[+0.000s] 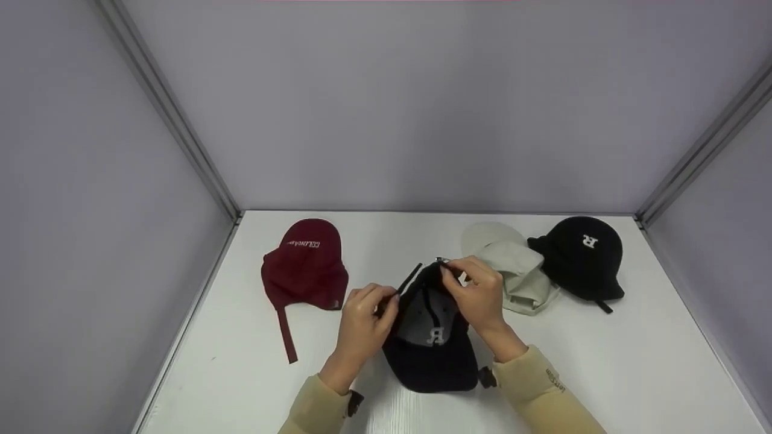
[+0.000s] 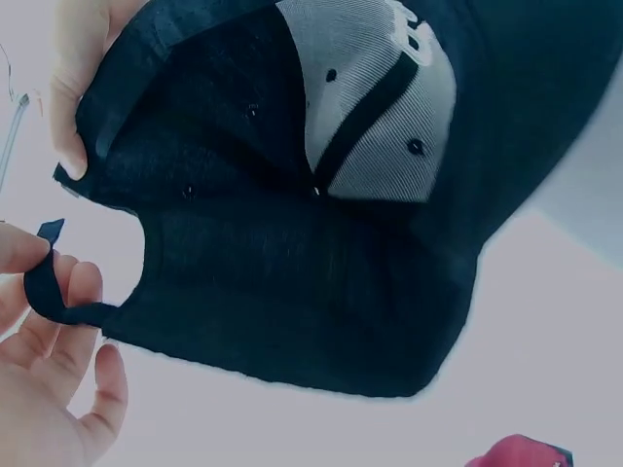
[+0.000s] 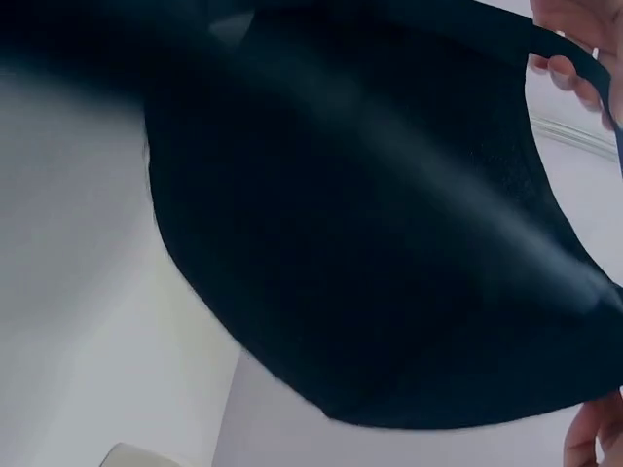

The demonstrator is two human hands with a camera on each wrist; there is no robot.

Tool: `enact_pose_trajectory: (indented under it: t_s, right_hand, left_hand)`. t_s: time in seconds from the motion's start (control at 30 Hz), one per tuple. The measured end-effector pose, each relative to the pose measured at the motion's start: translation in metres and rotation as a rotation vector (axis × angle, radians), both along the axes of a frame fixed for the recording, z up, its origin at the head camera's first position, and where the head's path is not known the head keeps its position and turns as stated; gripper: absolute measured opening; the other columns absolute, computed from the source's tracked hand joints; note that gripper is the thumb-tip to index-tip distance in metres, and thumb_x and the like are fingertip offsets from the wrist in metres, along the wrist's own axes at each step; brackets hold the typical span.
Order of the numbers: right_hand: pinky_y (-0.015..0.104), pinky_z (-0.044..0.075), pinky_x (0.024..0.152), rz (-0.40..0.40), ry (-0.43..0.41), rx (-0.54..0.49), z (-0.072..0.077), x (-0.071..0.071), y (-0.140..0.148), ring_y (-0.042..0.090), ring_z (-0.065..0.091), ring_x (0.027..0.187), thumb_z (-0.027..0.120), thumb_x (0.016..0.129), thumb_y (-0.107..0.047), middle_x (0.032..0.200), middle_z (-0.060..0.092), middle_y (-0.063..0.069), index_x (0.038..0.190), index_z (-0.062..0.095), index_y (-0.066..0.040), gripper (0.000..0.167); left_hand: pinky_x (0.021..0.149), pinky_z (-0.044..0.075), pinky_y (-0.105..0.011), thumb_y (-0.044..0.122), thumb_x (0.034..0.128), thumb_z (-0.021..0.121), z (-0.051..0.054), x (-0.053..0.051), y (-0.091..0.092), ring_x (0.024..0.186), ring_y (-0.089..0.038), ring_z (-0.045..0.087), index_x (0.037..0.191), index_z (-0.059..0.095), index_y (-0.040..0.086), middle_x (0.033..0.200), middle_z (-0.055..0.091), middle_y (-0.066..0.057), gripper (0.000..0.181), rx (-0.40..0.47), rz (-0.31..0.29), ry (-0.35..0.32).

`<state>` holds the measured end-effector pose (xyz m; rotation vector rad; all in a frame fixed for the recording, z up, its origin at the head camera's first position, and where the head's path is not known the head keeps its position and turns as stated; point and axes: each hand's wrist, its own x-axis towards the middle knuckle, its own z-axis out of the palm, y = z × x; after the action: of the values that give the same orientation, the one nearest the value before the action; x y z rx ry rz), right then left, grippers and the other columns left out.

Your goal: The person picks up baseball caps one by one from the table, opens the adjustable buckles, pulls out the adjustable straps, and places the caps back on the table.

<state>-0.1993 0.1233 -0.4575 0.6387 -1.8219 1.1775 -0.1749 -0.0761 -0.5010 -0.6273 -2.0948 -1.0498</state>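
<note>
Between my two hands is a black baseball cap (image 1: 431, 367), its inside turned up and its brim toward me. A grey panel with a reversed white letter (image 2: 389, 107) shows inside the crown. My left hand (image 1: 365, 316) pinches the loose end of the back strap (image 2: 44, 282), which bends in a curve in the left wrist view. With thumb and fingers, my right hand (image 1: 479, 295) pinches the opposite back edge of the cap, beside a small metal buckle (image 1: 442, 260). The strap end and the buckle are apart. In the right wrist view the dark cap fills most of the picture.
A dark red cap (image 1: 307, 265) with its strap hanging loose lies on the white table (image 1: 223, 374) at the left. On the right, a pale cap (image 1: 512, 265) lies against another black cap (image 1: 582, 259). Grey walls (image 1: 386, 108) border the table.
</note>
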Motion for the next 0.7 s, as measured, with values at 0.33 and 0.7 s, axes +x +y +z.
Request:
enact_pose_trajectory:
  t_s: [0.33,0.7]
  right_hand:
    - [0.030,0.050,0.055,0.035,-0.198,-0.019,0.007,-0.001,0.009,0.018,0.062,0.065,0.075,0.075,0.016,0.075,0.069,0.011,0.082,0.073,0.003,0.014]
    - [0.018,0.050,0.061,0.117,-0.255,-0.018,0.013,-0.003,0.014,0.016,0.063,0.067,0.075,0.075,0.016,0.076,0.069,0.013,0.082,0.072,0.005,0.013]
  left_hand:
    - [0.079,0.046,-0.034,0.011,0.0925,0.067,-0.006,0.004,-0.009,0.082,-0.014,0.062,0.081,0.076,0.010,0.088,0.068,0.004,0.015,-0.002,-0.127,0.035]
    - [0.085,0.047,-0.039,0.013,0.0848,0.077,-0.017,0.000,-0.016,0.101,-0.018,0.057,0.108,0.068,0.007,0.108,0.059,-0.004,0.025,-0.007,0.004,-0.096]
